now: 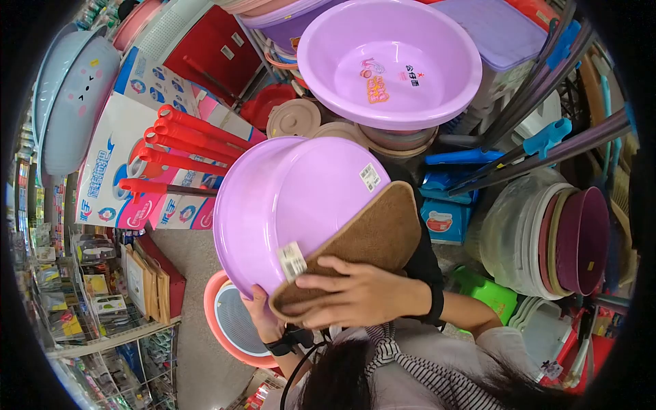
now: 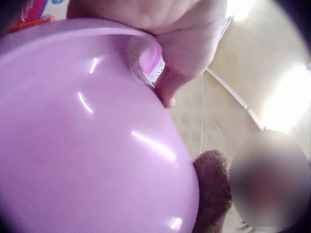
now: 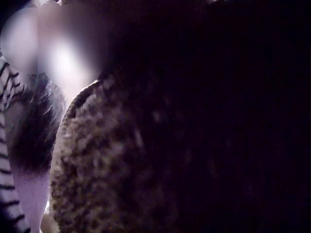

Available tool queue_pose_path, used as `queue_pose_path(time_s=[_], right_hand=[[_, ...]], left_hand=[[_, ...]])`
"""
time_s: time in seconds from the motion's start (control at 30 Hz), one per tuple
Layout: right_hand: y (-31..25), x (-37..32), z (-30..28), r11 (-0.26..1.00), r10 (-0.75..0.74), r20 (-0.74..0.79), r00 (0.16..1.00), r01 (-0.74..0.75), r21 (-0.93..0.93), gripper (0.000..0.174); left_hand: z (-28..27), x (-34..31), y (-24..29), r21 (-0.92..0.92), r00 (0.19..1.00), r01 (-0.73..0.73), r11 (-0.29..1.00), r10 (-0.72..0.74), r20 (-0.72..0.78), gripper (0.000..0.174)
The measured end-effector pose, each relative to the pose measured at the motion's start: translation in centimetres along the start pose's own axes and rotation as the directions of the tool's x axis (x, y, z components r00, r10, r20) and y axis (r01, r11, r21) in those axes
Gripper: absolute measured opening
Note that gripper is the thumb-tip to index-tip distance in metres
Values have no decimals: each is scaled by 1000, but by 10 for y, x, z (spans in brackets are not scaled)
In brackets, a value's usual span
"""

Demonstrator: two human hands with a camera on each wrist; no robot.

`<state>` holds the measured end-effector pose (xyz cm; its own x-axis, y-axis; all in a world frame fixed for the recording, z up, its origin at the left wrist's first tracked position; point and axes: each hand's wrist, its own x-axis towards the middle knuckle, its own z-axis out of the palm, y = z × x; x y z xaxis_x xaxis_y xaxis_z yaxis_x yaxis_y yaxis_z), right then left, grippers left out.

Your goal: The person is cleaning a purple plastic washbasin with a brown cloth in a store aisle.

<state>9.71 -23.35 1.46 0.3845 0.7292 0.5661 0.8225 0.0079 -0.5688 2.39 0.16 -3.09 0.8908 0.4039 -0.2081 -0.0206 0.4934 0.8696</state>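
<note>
A purple plastic basin (image 1: 266, 198) is tipped up in front of the person, its underside with white barcode labels facing the head camera. The left hand (image 1: 263, 311) grips its rim at the lower edge; the left wrist view shows that hand (image 2: 170, 39) curled at the rim above the glossy purple basin (image 2: 97, 136). Over the basin's lower right side lies a brown fuzzy cloth (image 1: 369, 236). Fingers extended, the right hand (image 1: 362, 294) presses flat on this cloth. Close brown pile of the cloth (image 3: 107, 160) fills much of the dark right wrist view.
Another purple basin (image 1: 389, 61) sits ahead on stacked tubs. Red-handled poles (image 1: 184, 137) stick out of printed boxes at left. Stacked buckets (image 1: 581, 239) stand at right, beside dark poles (image 1: 540, 75). A pink-rimmed basket (image 1: 215, 307) is on the floor below.
</note>
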Motion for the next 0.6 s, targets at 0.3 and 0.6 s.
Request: queue_pose_path(time_s=[0.3,0.6], right_hand=[[15,1,-22,975,173,-41,984,-165,146,30],[24,-63,4,958,243,100,965,-255,129,29]], left_hand=[[21,3,4,7,994,-94,996,93,58,67],[-13,16,-2,28,999,-51,998,51,-3,52]])
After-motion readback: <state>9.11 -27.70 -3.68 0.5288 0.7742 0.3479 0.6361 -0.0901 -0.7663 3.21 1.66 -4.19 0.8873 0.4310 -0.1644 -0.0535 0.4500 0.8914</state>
